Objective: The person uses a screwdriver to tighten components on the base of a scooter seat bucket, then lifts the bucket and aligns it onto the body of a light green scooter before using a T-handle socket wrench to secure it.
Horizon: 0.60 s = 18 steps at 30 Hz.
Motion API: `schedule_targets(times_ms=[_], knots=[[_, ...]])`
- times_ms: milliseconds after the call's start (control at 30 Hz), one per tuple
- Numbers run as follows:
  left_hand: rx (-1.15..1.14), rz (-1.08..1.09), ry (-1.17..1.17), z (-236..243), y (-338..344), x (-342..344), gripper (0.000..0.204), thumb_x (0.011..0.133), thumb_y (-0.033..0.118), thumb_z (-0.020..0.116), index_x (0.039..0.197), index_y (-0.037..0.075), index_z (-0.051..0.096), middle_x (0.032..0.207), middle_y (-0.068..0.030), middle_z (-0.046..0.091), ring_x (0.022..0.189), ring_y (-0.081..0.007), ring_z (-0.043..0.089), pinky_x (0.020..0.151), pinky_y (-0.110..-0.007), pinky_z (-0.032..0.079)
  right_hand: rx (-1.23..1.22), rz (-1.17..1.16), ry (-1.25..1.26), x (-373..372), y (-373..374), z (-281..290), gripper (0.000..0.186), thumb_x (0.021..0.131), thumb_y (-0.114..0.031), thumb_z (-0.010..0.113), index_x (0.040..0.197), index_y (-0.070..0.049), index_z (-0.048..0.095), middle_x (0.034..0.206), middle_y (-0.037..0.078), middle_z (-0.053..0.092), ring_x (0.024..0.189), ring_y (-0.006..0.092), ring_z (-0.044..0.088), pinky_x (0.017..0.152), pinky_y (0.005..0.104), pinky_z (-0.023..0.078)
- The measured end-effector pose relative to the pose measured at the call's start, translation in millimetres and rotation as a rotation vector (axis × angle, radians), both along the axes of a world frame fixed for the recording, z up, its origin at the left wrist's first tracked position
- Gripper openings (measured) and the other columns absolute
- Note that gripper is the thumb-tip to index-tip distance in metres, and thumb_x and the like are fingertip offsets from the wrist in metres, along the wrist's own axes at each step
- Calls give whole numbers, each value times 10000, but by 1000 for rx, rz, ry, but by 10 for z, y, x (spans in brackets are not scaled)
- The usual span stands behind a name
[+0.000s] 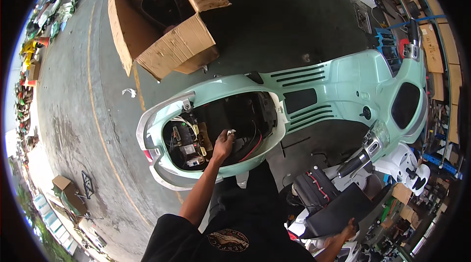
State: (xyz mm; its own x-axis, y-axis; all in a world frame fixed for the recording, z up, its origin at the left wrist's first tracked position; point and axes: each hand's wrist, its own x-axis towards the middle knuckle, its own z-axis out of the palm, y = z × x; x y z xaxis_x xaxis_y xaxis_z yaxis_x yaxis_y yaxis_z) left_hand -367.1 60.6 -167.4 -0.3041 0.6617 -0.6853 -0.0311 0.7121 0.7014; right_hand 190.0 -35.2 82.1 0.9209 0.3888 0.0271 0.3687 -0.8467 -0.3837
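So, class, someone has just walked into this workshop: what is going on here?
A person stands over a mint-green scooter whose seat is off. Their left hand reaches into the open compartment among wires and electrical parts, pinching something small and white. Their right hand rests on a black seat of a white scooter beside them. An open cardboard box sits behind on the floor.

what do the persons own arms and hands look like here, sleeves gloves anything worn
Both hands are bare, no gloves. The left hand and right hand come off uncovered forearms. A short black sleeve covers the left upper arm, part of a black shirt with a round printed emblem on the chest.
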Motion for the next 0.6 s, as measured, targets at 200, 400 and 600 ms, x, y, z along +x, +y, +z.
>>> schedule_targets(times_ms=[200, 400, 600], knots=[[-69, -138, 87, -185, 652, 171, 401, 836, 263, 444, 1154, 51, 563, 1081, -256, 596, 1043, -390, 560, 901, -438, 430, -88, -8, 82, -28, 20, -648, 435, 837, -310, 661, 1040, 74, 642, 982, 184, 655, 826, 284, 615, 730, 382, 506], [147, -163, 190, -892, 1672, 485, 396, 823, 294, 502, 1156, 94, 582, 1101, -210, 607, 1066, -355, 565, 897, -430, 461, -136, 26, 190, -22, 19, -982, 430, 849, -319, 641, 1016, 77, 646, 940, 197, 659, 812, 283, 615, 695, 389, 498], [-18, -147, 625, -1125, 2100, 838, 492, 725, 404, 713, 1115, 118, 620, 1160, -131, 593, 1059, -369, 567, 895, -458, 469, -398, 62, 116, 42, -148, -1006, 437, 852, -328, 632, 974, 92, 642, 901, 213, 659, 798, 282, 614, 666, 398, 481]])
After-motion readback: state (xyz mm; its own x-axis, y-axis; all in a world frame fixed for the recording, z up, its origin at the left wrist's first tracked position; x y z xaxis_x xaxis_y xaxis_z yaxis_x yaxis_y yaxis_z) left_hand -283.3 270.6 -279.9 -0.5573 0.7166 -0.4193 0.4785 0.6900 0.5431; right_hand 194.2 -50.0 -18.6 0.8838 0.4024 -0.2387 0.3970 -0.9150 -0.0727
